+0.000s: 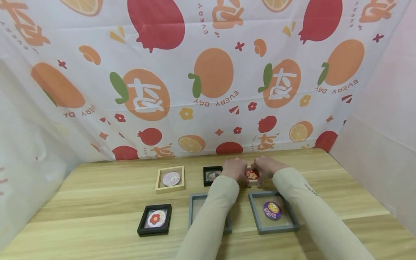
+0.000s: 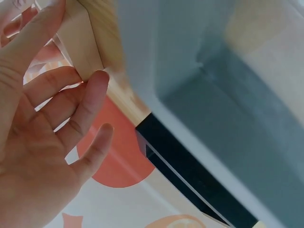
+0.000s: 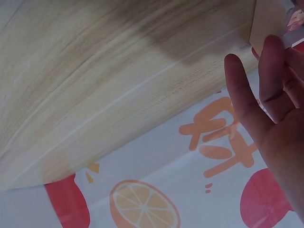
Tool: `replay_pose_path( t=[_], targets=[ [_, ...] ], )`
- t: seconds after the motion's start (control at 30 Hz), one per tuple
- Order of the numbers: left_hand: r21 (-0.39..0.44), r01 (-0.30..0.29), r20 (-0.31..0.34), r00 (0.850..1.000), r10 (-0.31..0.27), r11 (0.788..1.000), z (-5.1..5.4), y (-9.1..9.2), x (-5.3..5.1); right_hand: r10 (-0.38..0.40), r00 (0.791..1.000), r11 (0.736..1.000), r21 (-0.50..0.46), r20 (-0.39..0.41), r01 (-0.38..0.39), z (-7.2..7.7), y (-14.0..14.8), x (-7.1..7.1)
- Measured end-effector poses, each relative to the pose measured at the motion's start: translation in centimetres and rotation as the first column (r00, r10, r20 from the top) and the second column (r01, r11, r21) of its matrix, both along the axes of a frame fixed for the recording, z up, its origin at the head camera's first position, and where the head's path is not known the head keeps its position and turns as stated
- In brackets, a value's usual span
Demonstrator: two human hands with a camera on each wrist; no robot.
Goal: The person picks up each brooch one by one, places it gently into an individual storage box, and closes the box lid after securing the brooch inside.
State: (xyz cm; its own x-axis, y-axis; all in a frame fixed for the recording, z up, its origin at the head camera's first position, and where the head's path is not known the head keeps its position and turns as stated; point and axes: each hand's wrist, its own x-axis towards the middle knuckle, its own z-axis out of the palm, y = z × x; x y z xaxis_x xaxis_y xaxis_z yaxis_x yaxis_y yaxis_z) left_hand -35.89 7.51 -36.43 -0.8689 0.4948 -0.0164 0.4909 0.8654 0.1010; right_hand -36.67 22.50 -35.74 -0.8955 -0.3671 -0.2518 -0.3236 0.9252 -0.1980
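A small light wood frame (image 1: 253, 181) with a red round badge (image 1: 251, 174) sits at the back right of the table, between both hands. My left hand (image 1: 235, 168) grips its left side; in the left wrist view the hand's fingertips (image 2: 98, 78) meet the pale frame edge (image 2: 83, 40), while the outer fingers stay spread. On the other side my right hand (image 1: 268, 167) holds the frame's right edge, its thumb toward the front. The right wrist view catches only a corner of that frame (image 3: 268, 23). My hands hide much of it.
A black frame (image 1: 206, 179) stands left of the left hand, a light wood frame (image 1: 178, 188) further left. Nearer are a black frame with a flower badge (image 1: 141, 231), a grey frame (image 1: 191, 206) partly under the left sleeve, and another grey frame (image 1: 276, 229) with a purple badge.
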Motion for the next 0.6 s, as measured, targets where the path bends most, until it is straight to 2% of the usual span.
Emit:
replay_pose_path(
  t=[0.27, 0.5, 0.57, 0.6],
  targets=[
    [-0.035, -0.027, -0.006, 1.000, 0.026, 0.999, 0.0, 0.3, 0.3, -0.015, 1.000, 1.000, 0.006, 0.002, 0.015, 0.1, 0.0, 0.1],
    [-0.082, -0.078, 0.009, 0.997, 0.079, 0.994, -0.2, 1.1, 0.5, -0.018, 1.000, 1.000, -0.007, 0.006, 0.018, -0.1, 0.2, 0.1],
    [-0.074, -0.048, 0.027, 0.998, 0.050, 0.996, 0.1, 0.5, 0.7, -0.023, 1.000, 0.999, -0.025, 0.014, 0.023, -0.2, 0.1, 0.2],
    [-0.030, 0.000, 0.056, 0.998, 0.001, 1.000, 0.5, -0.3, 0.9, -0.028, 0.999, 0.999, -0.037, 0.021, 0.029, -0.3, 0.1, 0.2]
  ],
)
